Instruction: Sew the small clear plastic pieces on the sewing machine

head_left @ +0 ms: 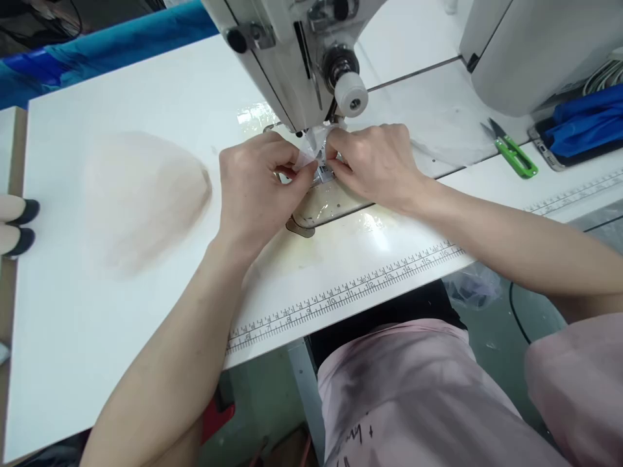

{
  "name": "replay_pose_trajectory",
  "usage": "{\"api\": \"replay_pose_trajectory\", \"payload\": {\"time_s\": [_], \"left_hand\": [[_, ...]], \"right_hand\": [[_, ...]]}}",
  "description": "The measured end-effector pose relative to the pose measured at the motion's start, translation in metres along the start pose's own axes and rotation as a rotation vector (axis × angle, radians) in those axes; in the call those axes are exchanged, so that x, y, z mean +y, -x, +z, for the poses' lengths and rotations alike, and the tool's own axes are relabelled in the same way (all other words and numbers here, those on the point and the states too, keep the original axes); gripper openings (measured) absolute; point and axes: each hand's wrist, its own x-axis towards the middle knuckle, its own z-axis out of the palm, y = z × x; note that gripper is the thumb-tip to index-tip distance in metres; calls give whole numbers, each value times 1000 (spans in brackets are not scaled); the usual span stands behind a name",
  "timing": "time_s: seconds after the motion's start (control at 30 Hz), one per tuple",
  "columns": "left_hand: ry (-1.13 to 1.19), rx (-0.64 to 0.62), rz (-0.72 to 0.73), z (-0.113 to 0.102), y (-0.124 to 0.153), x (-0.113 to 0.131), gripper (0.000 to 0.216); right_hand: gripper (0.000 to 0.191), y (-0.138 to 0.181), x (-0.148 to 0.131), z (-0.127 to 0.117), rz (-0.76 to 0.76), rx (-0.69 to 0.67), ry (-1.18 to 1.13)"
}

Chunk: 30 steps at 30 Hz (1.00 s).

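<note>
At the needle area of a white sewing machine [296,45], both hands pinch a small piece of thin, translucent white fabric [318,137]. My left hand [257,185] grips it from the left, thumb and forefinger pressed together. From the right, my right hand [382,162] holds it with bent fingers close to the presser foot. The metal needle plate [328,204] lies under the hands. The needle tip and part of the fabric are hidden by my fingers and the machine head.
On the left of the white table [160,337] lies a pale beige, sheer-looking rounded piece [150,201]. Green-handled thread snips [516,155] and a phone [548,152] under blue cloth [586,123] sit at right. A printed ruler [341,298] runs along the front edge.
</note>
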Motion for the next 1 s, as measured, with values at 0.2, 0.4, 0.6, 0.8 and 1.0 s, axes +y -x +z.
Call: {"api": "replay_pose_trajectory", "payload": {"time_s": [0.2,0.4,0.6,0.8,1.0], "left_hand": [[-92,-41,105,-1,7,-4,21],[-329,-23,384,-1,12,-18,18],[-480,8,607,0,15,-9,15],[-464,48,500,4,19,-2,9],[-465,64,472,5,22,-1,5]], "right_hand": [[28,5,8,-9,-70,-74,45],[28,8,12,-36,-159,-176,190],[33,27,15,-32,-568,69,53],[30,29,21,-11,-448,70,-96],[21,16,21,-10,-460,61,-28]]}}
